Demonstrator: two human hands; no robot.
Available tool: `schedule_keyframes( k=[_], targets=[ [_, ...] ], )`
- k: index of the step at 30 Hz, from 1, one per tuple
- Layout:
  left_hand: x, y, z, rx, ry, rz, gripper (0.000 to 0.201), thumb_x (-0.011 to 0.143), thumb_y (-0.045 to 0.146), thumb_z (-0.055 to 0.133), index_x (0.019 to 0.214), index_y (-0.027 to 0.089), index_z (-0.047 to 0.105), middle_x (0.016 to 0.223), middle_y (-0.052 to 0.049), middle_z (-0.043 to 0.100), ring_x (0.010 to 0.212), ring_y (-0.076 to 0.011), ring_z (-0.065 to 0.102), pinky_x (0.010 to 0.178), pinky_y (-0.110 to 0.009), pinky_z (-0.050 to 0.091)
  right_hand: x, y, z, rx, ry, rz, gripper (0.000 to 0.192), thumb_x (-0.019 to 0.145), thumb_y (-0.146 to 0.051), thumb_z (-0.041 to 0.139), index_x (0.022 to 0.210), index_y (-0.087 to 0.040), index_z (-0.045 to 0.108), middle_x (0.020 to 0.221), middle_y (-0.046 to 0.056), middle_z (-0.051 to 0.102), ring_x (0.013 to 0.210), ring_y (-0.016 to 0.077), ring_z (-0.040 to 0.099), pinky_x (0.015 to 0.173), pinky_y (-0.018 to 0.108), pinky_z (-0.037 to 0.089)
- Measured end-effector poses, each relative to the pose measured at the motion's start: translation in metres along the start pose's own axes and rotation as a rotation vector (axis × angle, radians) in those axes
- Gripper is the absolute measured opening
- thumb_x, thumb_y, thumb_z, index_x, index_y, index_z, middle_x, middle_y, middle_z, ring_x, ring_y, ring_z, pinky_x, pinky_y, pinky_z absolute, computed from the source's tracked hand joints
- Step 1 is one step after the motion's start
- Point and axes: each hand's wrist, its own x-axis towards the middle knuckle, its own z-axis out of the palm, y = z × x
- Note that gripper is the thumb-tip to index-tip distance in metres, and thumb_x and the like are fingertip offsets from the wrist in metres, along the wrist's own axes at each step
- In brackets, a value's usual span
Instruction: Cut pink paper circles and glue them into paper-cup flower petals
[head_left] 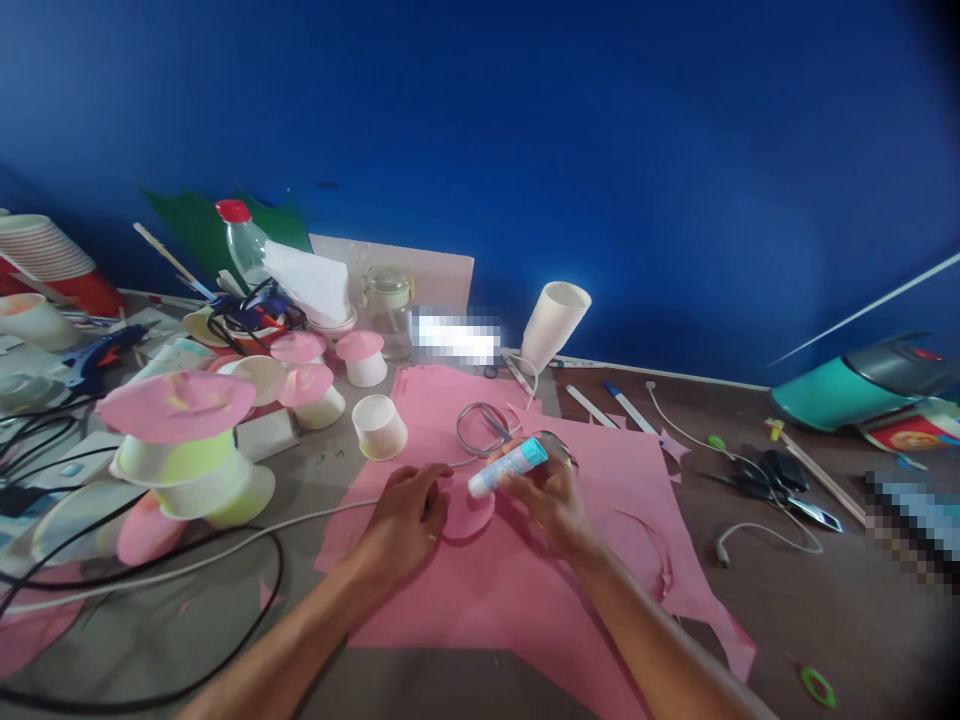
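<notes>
Right hand (547,500) clamped on glue stick (510,467) | left hand (405,515) at disc's (465,518) left edge — grip unclear | disc between hands, on sheet (420,605) | risk: glue overrunning disc's edge could bond both

A tilted, white-and-teal glue stick (511,466) points down at a pink paper disc (466,515).

Left forearm (322,607) and right forearm (641,610) — both bare — slant inward from the near side of the glue stick (508,464). Right hand (551,500): closed around it. Left hand (405,518): just left of it — palm down, fingers bent.
</notes>
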Motion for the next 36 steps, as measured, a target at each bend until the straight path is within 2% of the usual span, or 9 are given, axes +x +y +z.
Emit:
schedule_keyframes(
  k=[4,8,11,14,19,24,28,33,36],
  targets=[
    [-0.001,0.005,-0.002,0.018,0.007,-0.005,0.032,0.089,0.024,0.045,0.111,0.017,0.066,0.066,-0.004,0.061,0.08,-0.0236,0.058,0.07,-0.032,0.048,-0.003,0.001,0.004,-0.19,-0.042,-0.048,0.017,0.076,-0.029,0.075,0.086,-0.021,0.064,0.087,0.004,0.07,0.081,0.0207,0.064,0.073,0.033,0.052],
    [-0.001,0.007,-0.003,0.013,0.015,0.004,0.032,0.088,0.022,0.046,0.111,0.017,0.068,0.067,-0.004,0.062,0.082,-0.0244,0.059,0.071,-0.032,0.049,-0.007,0.005,0.007,-0.47,-0.072,-0.19,0.014,0.075,-0.022,0.072,0.086,-0.021,0.064,0.086,0.003,0.067,0.083,0.0217,0.063,0.079,0.036,0.05],
    [-0.002,0.006,-0.002,0.001,0.028,0.022,0.032,0.087,0.021,0.047,0.111,0.017,0.068,0.069,-0.005,0.063,0.082,-0.024,0.06,0.072,-0.032,0.05,-0.009,0.008,0.009,-0.604,-0.122,-0.318,0.012,0.078,-0.022,0.068,0.089,-0.022,0.063,0.089,0.004,0.066,0.087,0.0237,0.061,0.08,0.038,0.049],
    [-0.002,0.004,0.0,0.0,0.028,0.027,0.032,0.088,0.021,0.047,0.111,0.016,0.068,0.07,-0.005,0.064,0.086,-0.0247,0.059,0.076,-0.034,0.05,-0.009,0.011,0.01,-0.702,-0.127,-0.379,0.01,0.08,-0.021,0.067,0.086,-0.023,0.059,0.086,0.004,0.063,0.084,0.0234,0.058,0.076,0.038,0.048],
    [-0.003,0.002,0.001,0.004,0.004,0.011,0.032,0.089,0.023,0.046,0.111,0.016,0.068,0.073,-0.006,0.066,0.088,-0.0245,0.059,0.08,-0.034,0.05,-0.009,0.015,0.015,-0.745,-0.077,-0.416,0.018,0.082,-0.027,0.069,0.079,-0.023,0.052,0.079,0.002,0.058,0.08,0.0222,0.056,0.073,0.037,0.047],
    [-0.002,0.001,0.001,0.024,-0.008,0.005,0.032,0.089,0.023,0.046,0.11,0.017,0.068,0.083,-0.008,0.068,0.091,-0.0246,0.06,0.08,-0.035,0.049,-0.011,0.017,0.022,-0.78,-0.056,-0.505,0.014,0.087,-0.03,0.065,0.084,-0.022,0.053,0.081,0.003,0.06,0.079,0.023,0.056,0.073,0.039,0.047],
    [-0.002,0.001,0.002,0.03,-0.013,0.006,0.031,0.089,0.024,0.046,0.109,0.017,0.068,0.073,-0.006,0.066,0.088,-0.0253,0.059,0.078,-0.035,0.048,-0.011,0.011,0.021,-0.74,-0.147,-0.458,0.007,0.087,-0.019,0.061,0.091,-0.022,0.056,0.087,0.005,0.064,0.086,0.0253,0.058,0.077,0.041,0.048],
    [0.0,0.0,0.002,0.027,-0.013,0.021,0.031,0.09,0.024,0.046,0.111,0.018,0.067,0.069,-0.004,0.065,0.09,-0.0252,0.058,0.082,-0.036,0.047,-0.011,0.002,0.015,-0.659,-0.282,-0.403,0.02,0.085,-0.011,0.057,0.101,-0.023,0.058,0.101,0.008,0.067,0.098,0.0262,0.061,0.088,0.043,0.049],
    [0.0,0.0,0.002,0.017,-0.022,0.016,0.031,0.09,0.024,0.046,0.111,0.017,0.067,0.07,-0.004,0.065,0.09,-0.0255,0.058,0.082,-0.036,0.048,-0.009,0.002,0.014,-0.685,-0.294,-0.403,0.014,0.085,-0.013,0.058,0.096,-0.022,0.057,0.096,0.007,0.067,0.092,0.0246,0.062,0.084,0.04,0.049]
  ],
)
